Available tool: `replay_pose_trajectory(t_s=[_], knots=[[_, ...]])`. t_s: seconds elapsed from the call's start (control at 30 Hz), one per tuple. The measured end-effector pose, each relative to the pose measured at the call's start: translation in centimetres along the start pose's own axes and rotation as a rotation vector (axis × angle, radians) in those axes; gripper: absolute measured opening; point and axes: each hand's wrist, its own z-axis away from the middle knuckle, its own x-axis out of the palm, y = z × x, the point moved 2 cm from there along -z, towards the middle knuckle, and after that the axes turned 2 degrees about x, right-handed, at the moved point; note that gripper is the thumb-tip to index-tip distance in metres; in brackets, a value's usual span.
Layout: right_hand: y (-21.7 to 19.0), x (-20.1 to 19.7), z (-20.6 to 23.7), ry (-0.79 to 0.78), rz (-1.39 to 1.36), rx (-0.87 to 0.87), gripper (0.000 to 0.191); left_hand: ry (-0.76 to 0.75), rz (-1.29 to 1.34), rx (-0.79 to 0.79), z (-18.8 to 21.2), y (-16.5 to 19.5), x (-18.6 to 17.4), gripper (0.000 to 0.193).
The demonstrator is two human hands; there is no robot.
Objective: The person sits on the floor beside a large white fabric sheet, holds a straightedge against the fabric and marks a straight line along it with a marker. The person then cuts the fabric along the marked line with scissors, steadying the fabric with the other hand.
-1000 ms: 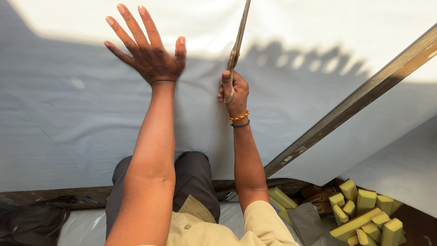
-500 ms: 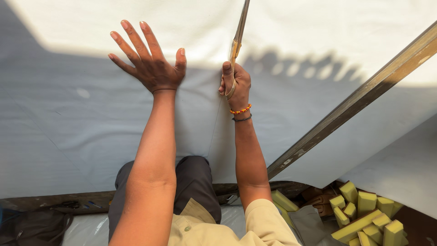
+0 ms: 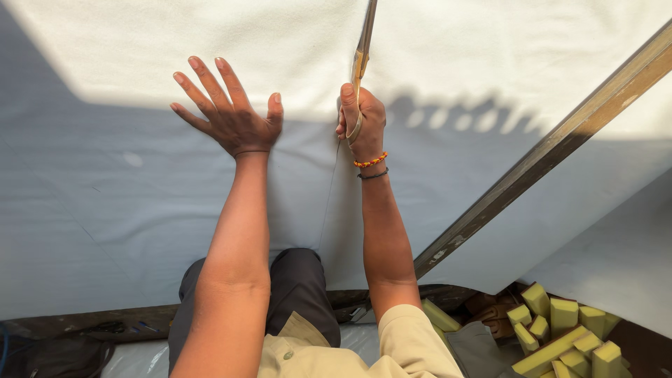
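My left hand [image 3: 229,110] lies flat with fingers spread on a large white sheet [image 3: 126,203] that covers the table. My right hand [image 3: 362,122] grips the handle of long scissors [image 3: 362,52], whose blades point away from me up the sheet. A straight cut line [image 3: 329,203] runs through the sheet from the near edge up to the scissors. An orange bead bracelet and a dark thread circle my right wrist.
A long wooden straightedge [image 3: 553,147] lies diagonally across the sheet at the right. Several yellow-green foam blocks [image 3: 560,329] are piled on the floor at the lower right. The table's near edge [image 3: 84,325] runs along the bottom left.
Both hands sit slightly lower in the view than a second ago; the left hand stays pressed flat and the right keeps its grip on the scissors.
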Motion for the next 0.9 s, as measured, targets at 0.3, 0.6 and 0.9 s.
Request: replay_pose_trajectory(t_s=[0.3, 0.6, 0.9], knots=[[-2.2, -0.6, -1.5, -0.085, -0.101, -0.061, 0.052, -0.06, 0.002, -0.018, 0.0, 0.0, 0.0, 0.088], [-4.3, 0.1, -2.5, -0.009, 0.02, -0.062, 0.053, -0.045, -0.006, -0.011, 0.0, 0.0, 0.1, 0.088], [-6.2, -0.3, -5.2, -0.087, -0.119, -0.088, 0.052, 0.019, -0.008, 0.019, 0.0, -0.2, 0.2, 0.087]])
